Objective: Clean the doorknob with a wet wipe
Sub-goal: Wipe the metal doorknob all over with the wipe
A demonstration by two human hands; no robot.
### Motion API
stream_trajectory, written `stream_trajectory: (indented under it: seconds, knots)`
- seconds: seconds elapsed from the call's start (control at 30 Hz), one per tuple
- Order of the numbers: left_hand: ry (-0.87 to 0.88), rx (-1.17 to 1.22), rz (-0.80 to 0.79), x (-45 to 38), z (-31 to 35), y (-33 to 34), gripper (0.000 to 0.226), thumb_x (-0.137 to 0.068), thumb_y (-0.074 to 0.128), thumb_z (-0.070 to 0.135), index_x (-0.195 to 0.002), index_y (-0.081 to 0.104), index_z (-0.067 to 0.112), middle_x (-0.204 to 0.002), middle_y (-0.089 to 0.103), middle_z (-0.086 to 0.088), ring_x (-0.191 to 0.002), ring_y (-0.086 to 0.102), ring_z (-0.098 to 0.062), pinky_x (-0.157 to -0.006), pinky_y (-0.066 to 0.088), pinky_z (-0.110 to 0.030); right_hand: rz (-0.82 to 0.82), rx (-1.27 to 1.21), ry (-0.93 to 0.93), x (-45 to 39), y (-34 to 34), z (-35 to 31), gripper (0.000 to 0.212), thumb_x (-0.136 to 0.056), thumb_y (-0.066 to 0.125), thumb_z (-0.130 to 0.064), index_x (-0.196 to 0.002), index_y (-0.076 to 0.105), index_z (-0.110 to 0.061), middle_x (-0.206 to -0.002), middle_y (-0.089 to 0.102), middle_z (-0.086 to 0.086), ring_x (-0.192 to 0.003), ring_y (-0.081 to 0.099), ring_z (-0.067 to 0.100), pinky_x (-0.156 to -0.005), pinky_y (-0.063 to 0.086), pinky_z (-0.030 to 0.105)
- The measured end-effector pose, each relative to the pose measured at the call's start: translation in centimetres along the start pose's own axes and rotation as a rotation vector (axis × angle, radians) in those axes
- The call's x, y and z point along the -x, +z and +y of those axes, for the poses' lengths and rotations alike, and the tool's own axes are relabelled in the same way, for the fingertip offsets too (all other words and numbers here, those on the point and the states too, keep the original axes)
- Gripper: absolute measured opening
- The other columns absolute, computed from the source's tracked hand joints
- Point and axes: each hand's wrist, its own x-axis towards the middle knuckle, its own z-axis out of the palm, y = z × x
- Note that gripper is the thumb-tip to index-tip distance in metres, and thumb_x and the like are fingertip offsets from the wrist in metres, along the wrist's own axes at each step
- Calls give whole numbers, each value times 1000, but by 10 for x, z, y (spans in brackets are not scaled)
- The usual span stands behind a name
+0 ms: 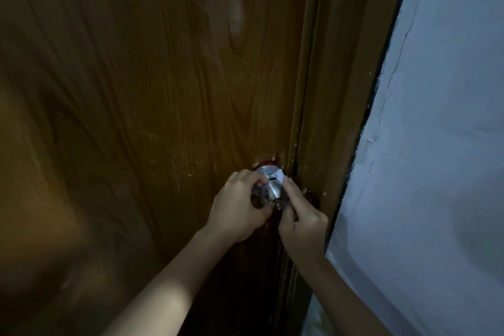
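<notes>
- Doorknob (268, 189): metal, on wooden door (136, 90), near door frame (341, 90).
- Left hand (240, 207): fingers curled around knob's left side.
- Right hand (301, 219): fingers pinch white wet wipe (281, 175) against knob's right side.

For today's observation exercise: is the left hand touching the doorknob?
Touching. The head view shows the left hand cupped around the doorknob, its fingers resting on the metal with no gap, while the right hand presses the wipe against the other side.
</notes>
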Motion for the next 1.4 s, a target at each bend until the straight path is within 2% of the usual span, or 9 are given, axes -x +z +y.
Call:
stream_trajectory:
  seconds: [0.07,0.2,0.3,0.5,0.73,0.93,1.1,1.27,1.4]
  knots:
    - [-4,7,6,1,1,1,37,-72,72,23,-105,56,26,-103,55,9,-93,46,-4,-74,43,-20,-2,-10,-71,2,-2,1,31,-85,45,-2,-109,60,10,-108,65,23,-99,66,25,-85,52,18]
    - [-1,9,14,1,2,1,37,-72,72,22,-105,56,26,-98,49,13,-88,43,-2,-68,37,-14,29,-58,10,-3,-3,2,31,-83,44,-3,-103,64,10,-86,72,23,-72,68,20,-71,47,5]
    - [7,12,15,2,1,1,38,-72,73,21,-106,56,25,-97,47,14,-84,41,-1,-65,33,-11,36,-18,-59,-7,-5,3,27,-82,47,1,-98,67,7,-92,72,20,-84,70,23,-76,56,21]
    - [28,34,15,2,0,1,37,-71,73,20,-105,57,24,-98,53,9,-85,43,-4,-65,35,-12,-125,62,-66,-15,-5,3,32,-81,43,4,-104,66,4,-103,70,18,-93,57,26,-85,42,15]
    - [20,28,21,2,0,0,37,-71,73,22,-105,58,23,-99,54,8,-86,45,-4,-68,39,-14,-71,99,52,-3,-7,-5,33,-73,55,10,-105,64,7,-95,71,20,-87,59,21,-78,41,11]
    - [1,14,26,2,3,0,35,-73,71,23,-106,58,21,-100,54,6,-91,48,-8,-75,45,-25,-129,130,-14,1,0,-14,44,-75,61,15,-117,57,3,-115,64,22,-106,50,23,-87,47,28]
    - [7,23,6,2,3,-2,36,-71,73,22,-104,59,19,-100,56,4,-89,46,-7,-72,40,-22,-81,140,170,9,-2,-9,40,-74,64,14,-113,58,9,-82,70,24,-81,65,32,-67,46,20]
    - [19,40,5,1,1,-3,35,-71,73,20,-103,59,18,-100,57,2,-87,45,-7,-68,37,-17,-169,163,-56,2,-8,-6,48,-72,65,17,-117,57,3,-115,65,20,-106,51,22,-86,46,24]
    - [8,35,12,1,2,-2,36,-70,74,21,-103,59,18,-100,57,2,-89,46,-9,-70,37,-21,-153,69,99,0,-8,-1,41,-78,63,11,-118,56,3,-101,69,25,-91,58,18,-77,44,9]
